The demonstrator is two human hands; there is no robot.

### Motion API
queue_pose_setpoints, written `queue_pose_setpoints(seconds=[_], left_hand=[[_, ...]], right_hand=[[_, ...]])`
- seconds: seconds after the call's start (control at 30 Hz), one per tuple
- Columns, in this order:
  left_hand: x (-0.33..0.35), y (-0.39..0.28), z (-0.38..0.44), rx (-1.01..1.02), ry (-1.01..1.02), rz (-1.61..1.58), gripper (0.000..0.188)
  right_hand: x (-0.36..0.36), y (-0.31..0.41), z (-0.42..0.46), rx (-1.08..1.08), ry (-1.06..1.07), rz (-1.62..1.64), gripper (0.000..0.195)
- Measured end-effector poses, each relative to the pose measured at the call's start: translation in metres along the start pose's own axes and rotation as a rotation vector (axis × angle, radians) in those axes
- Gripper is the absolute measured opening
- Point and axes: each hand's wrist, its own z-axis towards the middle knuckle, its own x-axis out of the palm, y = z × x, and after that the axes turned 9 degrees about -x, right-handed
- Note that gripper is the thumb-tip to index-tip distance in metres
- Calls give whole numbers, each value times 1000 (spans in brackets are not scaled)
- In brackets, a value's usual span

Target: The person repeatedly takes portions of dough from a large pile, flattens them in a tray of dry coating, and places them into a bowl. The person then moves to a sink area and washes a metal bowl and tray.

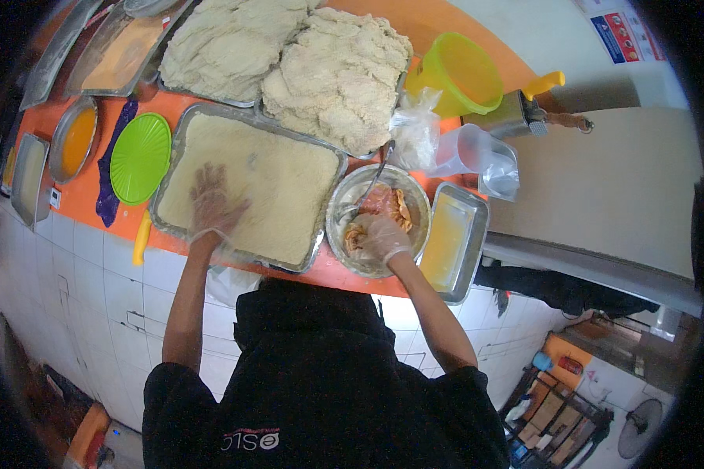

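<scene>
My left hand (214, 202), in a clear plastic glove, lies palm down with fingers spread on pale crumbs (281, 176) that fill a rectangular metal tray (252, 117). To its right, my gloved right hand (387, 237) reaches into a round metal bowl (423, 234). Glossy pinkish-brown food, apparently raw meat (381, 199), lies in the bowl beside and under that hand. The right fingertips are hidden among the food, so their grip does not show. A metal utensil (381, 170) leans in the bowl, its handle over the far rim.
Two trays heaped with crumb-coated food (334, 76) stand behind. A metal pan of yellow liquid (446, 234) is at right, a plastic jug (460, 149) and yellow-green bucket (463, 76) beyond. At left are a green lid (141, 158), yellow handle (142, 240) and bowl of orange liquid (79, 140).
</scene>
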Motion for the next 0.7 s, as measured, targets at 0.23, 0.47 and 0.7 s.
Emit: queue_pose_setpoints(seconds=[0.23,0.47,0.7], left_hand=[[9,3,1,-21,-37,60,102],[8,-2,4,5,-14,42,101],[9,1,4,-15,-11,54,103]], right_hand=[[-45,28,-41,67,-273,390,27],[57,-10,-25,39,-82,132,34],[15,-15,-8,-243,236,52,35]])
